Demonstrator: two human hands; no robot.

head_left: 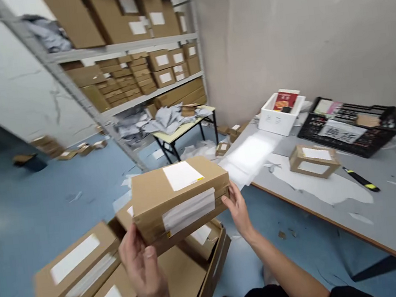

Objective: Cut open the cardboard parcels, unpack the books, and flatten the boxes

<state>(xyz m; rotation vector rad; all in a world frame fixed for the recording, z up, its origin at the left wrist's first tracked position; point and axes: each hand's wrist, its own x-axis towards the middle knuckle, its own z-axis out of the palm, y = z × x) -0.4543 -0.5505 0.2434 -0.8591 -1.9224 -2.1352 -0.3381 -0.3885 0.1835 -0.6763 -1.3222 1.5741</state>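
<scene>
Between my two hands is a brown cardboard box [148,188] with a white label on its top and another on its long side. My left hand [143,266] grips its left end, and my right hand [239,211] closes on the right end. The held box is above a large open carton [212,267], where several labelled boxes lie. One of those, a long labelled box [78,264], leans at the left. Parts of the carton's contents are hidden behind the held box and my left hand.
At the right, a grey table [340,218] bears a small taped box [313,161], a utility knife [361,179], a white bin [280,114] and a black crate [350,125]. Behind, a metal shelf [124,47] holds cartons. A small table [174,134] carries crumpled packaging [169,119].
</scene>
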